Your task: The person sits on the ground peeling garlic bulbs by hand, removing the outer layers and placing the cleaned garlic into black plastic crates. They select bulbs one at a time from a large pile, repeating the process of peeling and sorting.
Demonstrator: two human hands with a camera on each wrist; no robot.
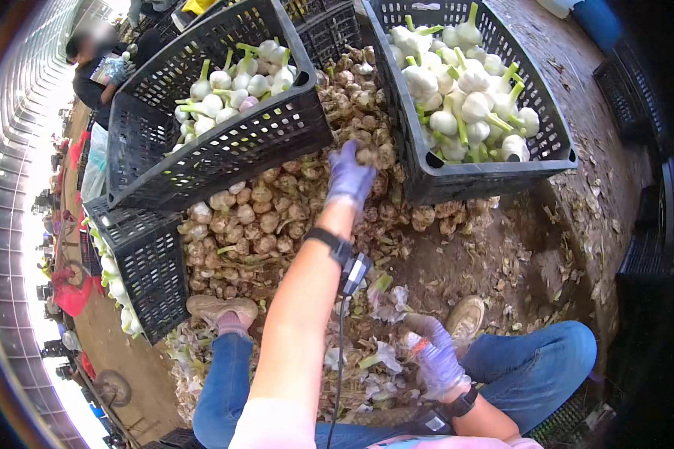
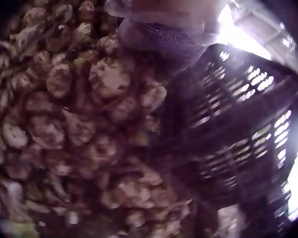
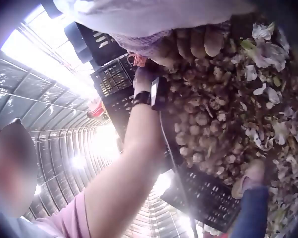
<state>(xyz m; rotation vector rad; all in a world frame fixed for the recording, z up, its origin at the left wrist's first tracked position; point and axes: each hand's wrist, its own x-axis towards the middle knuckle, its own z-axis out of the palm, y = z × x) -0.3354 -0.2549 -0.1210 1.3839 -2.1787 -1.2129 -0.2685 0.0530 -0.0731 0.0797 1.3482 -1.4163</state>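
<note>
My left hand (image 1: 350, 177), in a purple glove, reaches into a heap of brown, unpeeled garlic bulbs (image 1: 266, 209) between two black crates. Its brownish fingertips blend with the bulbs, so I cannot tell whether they grip one. In the left wrist view only part of the glove (image 2: 156, 37) shows, above the garlic bulbs (image 2: 109, 79). My right hand (image 1: 438, 363) hangs low over my lap in a matching glove with dirt-brown fingers. An orange-red band (image 1: 420, 345) shows by its thumb. The right wrist view shows loosely bent fingers (image 3: 213, 42) side by side, with nothing seen between them.
Black crates of cleaned white garlic stand left (image 1: 217, 135) and right (image 1: 490, 173) of the heap, both tilted. Another crate (image 1: 153, 262) stands at lower left. Peeled skins (image 1: 382, 359) litter the ground between my shoes. A person (image 1: 90, 75) sits beyond the left crate.
</note>
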